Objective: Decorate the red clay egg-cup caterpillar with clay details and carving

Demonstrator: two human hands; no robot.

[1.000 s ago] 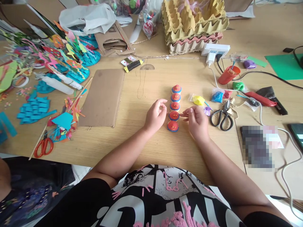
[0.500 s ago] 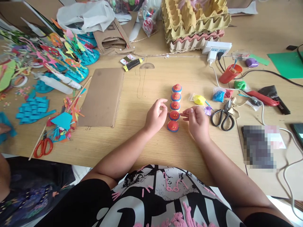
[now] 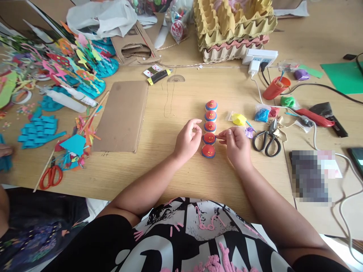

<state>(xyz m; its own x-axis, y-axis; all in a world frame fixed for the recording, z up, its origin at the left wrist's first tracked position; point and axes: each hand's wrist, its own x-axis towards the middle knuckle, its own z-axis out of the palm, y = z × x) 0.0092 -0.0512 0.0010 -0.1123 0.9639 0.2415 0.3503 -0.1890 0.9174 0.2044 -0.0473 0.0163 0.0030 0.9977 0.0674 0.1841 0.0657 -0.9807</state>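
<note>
The fingers of the left hand [image 3: 187, 140] curl loosely, thumb and forefinger a little apart, with nothing seen between them. They hover just left of a row of red-topped domes [image 3: 210, 127]. On the other side, the right hand [image 3: 237, 147] has its thumb and fingertips drawn narrow, pointing at the edge of the second dome from the body; whether they touch it, or pinch something tiny, I cannot tell. The five domes, each with a blue rim and a smiling yellow face, run in a line away from the body on the bench [image 3: 161, 136]. The step in hand looks like fine work or straightening along this row, and the next move seems to call for a light, steady touch that leaves the neighbouring domes in line. Right of the row lie a bagged yellow lump [image 3: 239, 119], a small purple packet [image 3: 249, 132] and black-handled scissors [image 3: 266, 144]. To the left is a cardboard sheet [image 3: 121, 117]; farther off stand stacked egg trays [image 3: 235, 36]. At the far left edge, another person's hand [image 3: 5, 151] is beside blue paper.
</note>
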